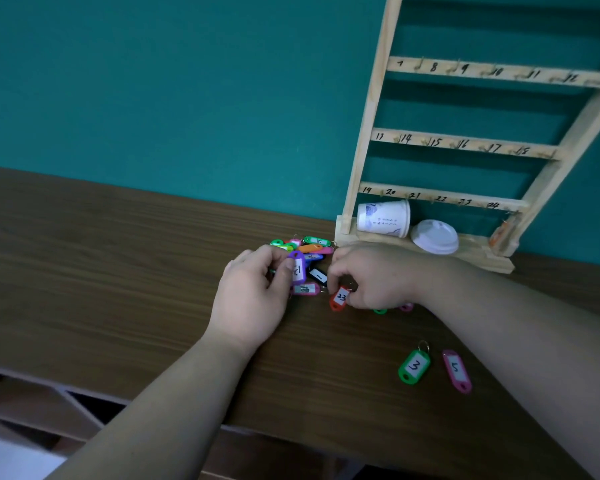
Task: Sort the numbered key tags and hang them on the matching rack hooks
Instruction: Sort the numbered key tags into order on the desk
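A pile of coloured key tags (309, 249) lies on the wooden table (118, 271) in front of the rack. My left hand (253, 292) pinches a purple tag (298, 270) upright at the pile's near side. My right hand (371, 277) grips a red tag marked 23 (339, 298) just right of it. A black tag marked 1 (318, 275) and a pink tag (305, 289) lie between the hands. A green tag marked 3 (414, 365) and a pink tag marked 5 (457, 370) lie apart, nearer me. The wooden rack (465, 143) stands against the wall, with numbered hooks.
A white paper cup (383, 218) lies on its side on the rack's base, with a white lid (435, 236) beside it. One orange tag (499, 233) hangs at the rack's lower right. The teal wall (187, 98) is behind. The table's front edge runs below my forearms.
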